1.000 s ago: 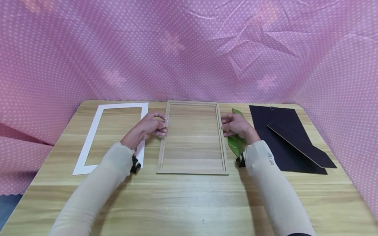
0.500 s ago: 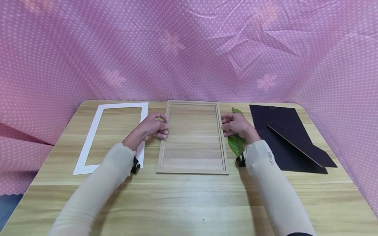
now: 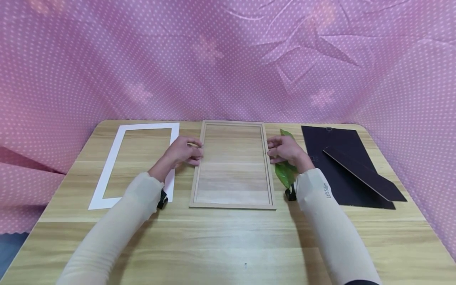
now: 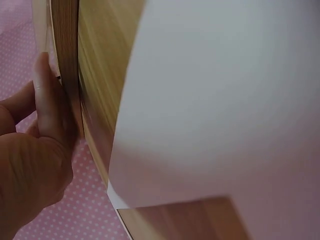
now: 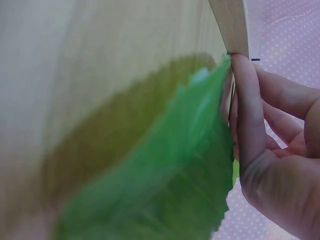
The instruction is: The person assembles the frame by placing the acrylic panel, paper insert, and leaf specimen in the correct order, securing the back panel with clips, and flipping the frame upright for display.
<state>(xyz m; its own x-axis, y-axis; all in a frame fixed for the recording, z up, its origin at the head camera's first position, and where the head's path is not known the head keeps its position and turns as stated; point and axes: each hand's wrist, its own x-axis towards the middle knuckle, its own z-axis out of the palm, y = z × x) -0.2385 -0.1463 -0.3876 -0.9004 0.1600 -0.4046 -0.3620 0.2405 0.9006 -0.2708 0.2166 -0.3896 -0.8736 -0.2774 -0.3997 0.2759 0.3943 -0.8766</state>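
Note:
A light wooden picture frame (image 3: 270, 190) lies flat in the middle of the table. Its lower inside has a glossy sheen, perhaps a clear pane. My left hand (image 3: 184, 151) holds the left side of the frame, thumb and fingers bent at the edge; the left wrist view shows the wooden frame edge (image 4: 67, 40) against the fingers. On the opposite side my right hand (image 3: 285, 150) holds the frame's right edge. Beneath the right hand lies a green leaf (image 3: 285, 174), partly hidden by it. A white mat board (image 3: 107, 174) lies under my left wrist.
A black backing board (image 3: 320, 138) with a raised stand leg (image 3: 367, 176) lies at the right. Behind the wooden table (image 3: 213, 237) hangs a pink dotted cloth (image 3: 213, 59). One tiny metal piece (image 3: 245, 265) sits near the front.
My left hand has shifted very slightly to the right against the frame. The right hand and the other objects stay practically as they were.

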